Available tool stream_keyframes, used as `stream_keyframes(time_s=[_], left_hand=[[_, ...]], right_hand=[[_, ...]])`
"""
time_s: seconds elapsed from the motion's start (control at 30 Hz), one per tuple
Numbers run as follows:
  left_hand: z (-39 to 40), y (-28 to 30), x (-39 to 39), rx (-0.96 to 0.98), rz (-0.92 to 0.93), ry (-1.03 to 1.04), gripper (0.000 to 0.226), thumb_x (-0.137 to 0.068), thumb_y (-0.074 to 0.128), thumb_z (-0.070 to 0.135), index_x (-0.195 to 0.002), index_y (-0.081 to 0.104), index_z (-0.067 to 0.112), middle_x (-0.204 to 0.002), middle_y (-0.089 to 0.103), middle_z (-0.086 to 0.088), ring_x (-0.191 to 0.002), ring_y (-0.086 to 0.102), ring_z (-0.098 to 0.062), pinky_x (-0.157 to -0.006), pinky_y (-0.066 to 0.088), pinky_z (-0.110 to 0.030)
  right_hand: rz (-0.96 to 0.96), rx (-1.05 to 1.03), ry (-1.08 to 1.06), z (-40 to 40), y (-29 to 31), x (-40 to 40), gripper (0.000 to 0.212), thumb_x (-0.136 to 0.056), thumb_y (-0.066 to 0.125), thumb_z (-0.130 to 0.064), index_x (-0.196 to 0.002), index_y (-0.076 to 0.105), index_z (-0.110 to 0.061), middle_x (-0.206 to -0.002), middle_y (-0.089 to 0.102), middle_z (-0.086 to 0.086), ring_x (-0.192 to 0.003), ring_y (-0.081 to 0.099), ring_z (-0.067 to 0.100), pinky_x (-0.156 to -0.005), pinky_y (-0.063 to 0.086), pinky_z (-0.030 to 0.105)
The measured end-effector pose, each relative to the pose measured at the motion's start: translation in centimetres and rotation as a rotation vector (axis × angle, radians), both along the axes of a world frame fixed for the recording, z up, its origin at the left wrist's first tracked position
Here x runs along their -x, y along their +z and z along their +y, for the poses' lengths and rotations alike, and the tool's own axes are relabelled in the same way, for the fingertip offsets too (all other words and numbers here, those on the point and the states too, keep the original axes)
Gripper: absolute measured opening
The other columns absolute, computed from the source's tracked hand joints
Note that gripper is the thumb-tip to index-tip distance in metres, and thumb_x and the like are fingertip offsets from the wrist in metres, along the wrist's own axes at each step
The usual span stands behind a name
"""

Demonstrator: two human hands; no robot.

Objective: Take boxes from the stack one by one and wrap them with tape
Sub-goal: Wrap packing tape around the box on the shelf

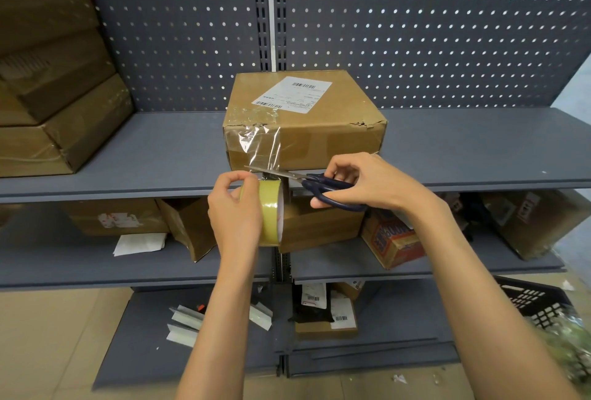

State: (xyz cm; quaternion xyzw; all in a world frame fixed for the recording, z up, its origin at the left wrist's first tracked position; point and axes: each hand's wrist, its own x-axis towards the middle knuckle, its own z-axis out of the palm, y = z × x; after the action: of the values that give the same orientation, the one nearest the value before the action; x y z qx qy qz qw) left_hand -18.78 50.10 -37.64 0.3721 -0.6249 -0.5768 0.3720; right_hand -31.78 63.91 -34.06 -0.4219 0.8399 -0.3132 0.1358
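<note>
Fingers of the left hand (235, 214) curl round the tape roll (271, 212), just below the cardboard box (305, 118) on the grey shelf (144, 156); right hand (361, 183) grips blue-handled scissors (319, 185), blades at the clear tape strip (260, 150) hanging down the box's front

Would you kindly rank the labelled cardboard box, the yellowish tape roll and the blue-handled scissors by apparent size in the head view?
1. Labelled brown cardboard box, clearly largest.
2. Yellowish tape roll and blue-handled scissors: similar in extent, both partly hidden by hands, so unranked.
</note>
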Motion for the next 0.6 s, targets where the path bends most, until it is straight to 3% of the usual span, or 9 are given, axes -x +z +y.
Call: stream_keyframes(time_s=[0.07, 0.13, 0.2, 0.27, 0.4, 0.47, 0.6], left_hand=[[-0.09, 0.0, 0.02, -0.016, 0.0, 0.003, 0.012, -0.091, 0.057, 0.023, -0.082, 0.06, 0.029, -0.061, 0.046, 0.002, -0.061, 0.048, -0.02, -0.069, 0.057, -0.052], [-0.13, 0.0, 0.04, -0.017, -0.002, 0.003, 0.012, -0.091, 0.058, 0.023, -0.081, 0.06, 0.029, -0.061, 0.046, 0.001, -0.063, 0.05, -0.025, -0.072, 0.055, -0.059], [-0.16, 0.03, 0.06, -0.018, 0.007, -0.004, 0.011, -0.09, 0.058, 0.023, -0.081, 0.061, 0.029, -0.06, 0.047, 0.0, -0.065, 0.053, -0.032, -0.072, 0.055, -0.058], [-0.24, -0.01, 0.09, -0.007, 0.014, -0.004, 0.012, -0.09, 0.057, 0.023, -0.081, 0.06, 0.029, -0.06, 0.048, 0.0, -0.068, 0.057, -0.037, -0.068, 0.054, -0.047], [-0.3, -0.03, 0.12, 0.004, 0.02, -0.008, 0.014, -0.091, 0.056, 0.021, -0.081, 0.058, 0.03, -0.058, 0.046, 0.001, -0.066, 0.053, -0.029, -0.061, 0.04, -0.035], [-0.27, -0.01, 0.13, 0.002, 0.011, -0.008, 0.013, -0.091, 0.057, 0.021, -0.081, 0.059, 0.03, -0.06, 0.046, 0.0, -0.066, 0.052, -0.028, -0.062, 0.044, -0.037], [-0.32, 0.0, 0.09, -0.022, 0.009, -0.011, 0.012, -0.09, 0.058, 0.022, -0.082, 0.06, 0.03, -0.064, 0.049, 0.001, -0.069, 0.054, -0.029, -0.074, 0.055, -0.057]], right_hand=[[0.003, -0.008, 0.01, -0.08, 0.23, 0.07, 0.042, -0.066, 0.078, -0.054, -0.086, 0.067, -0.019, -0.076, 0.068, 0.0, -0.063, 0.054, 0.005, -0.059, 0.039, 0.021], [0.0, -0.006, 0.021, -0.1, 0.44, 0.12, 0.04, -0.066, 0.078, -0.053, -0.084, 0.068, -0.019, -0.076, 0.069, 0.0, -0.063, 0.054, 0.005, -0.058, 0.04, 0.02], [-0.001, -0.001, 0.033, -0.08, 0.53, 0.2, 0.038, -0.066, 0.078, -0.052, -0.083, 0.069, -0.02, -0.075, 0.069, 0.0, -0.063, 0.053, 0.005, -0.058, 0.04, 0.021], [-0.005, 0.012, 0.042, -0.05, 0.53, 0.28, 0.036, -0.066, 0.079, -0.051, -0.081, 0.07, -0.019, -0.074, 0.069, 0.001, -0.062, 0.052, 0.006, -0.058, 0.04, 0.021], [-0.033, 0.038, 0.058, 0.01, 0.41, 0.33, 0.033, -0.069, 0.079, -0.046, -0.082, 0.071, -0.017, -0.076, 0.071, 0.004, -0.062, 0.052, 0.007, -0.057, 0.04, 0.02], [-0.041, 0.049, 0.065, 0.04, 0.32, 0.33, 0.03, -0.071, 0.078, -0.042, -0.082, 0.071, -0.016, -0.077, 0.071, 0.005, -0.063, 0.053, 0.008, -0.057, 0.04, 0.019], [-0.061, 0.069, 0.073, 0.1, 0.21, 0.41, 0.026, -0.073, 0.079, -0.038, -0.082, 0.071, -0.015, -0.076, 0.072, 0.006, -0.062, 0.053, 0.008, -0.057, 0.04, 0.017]])
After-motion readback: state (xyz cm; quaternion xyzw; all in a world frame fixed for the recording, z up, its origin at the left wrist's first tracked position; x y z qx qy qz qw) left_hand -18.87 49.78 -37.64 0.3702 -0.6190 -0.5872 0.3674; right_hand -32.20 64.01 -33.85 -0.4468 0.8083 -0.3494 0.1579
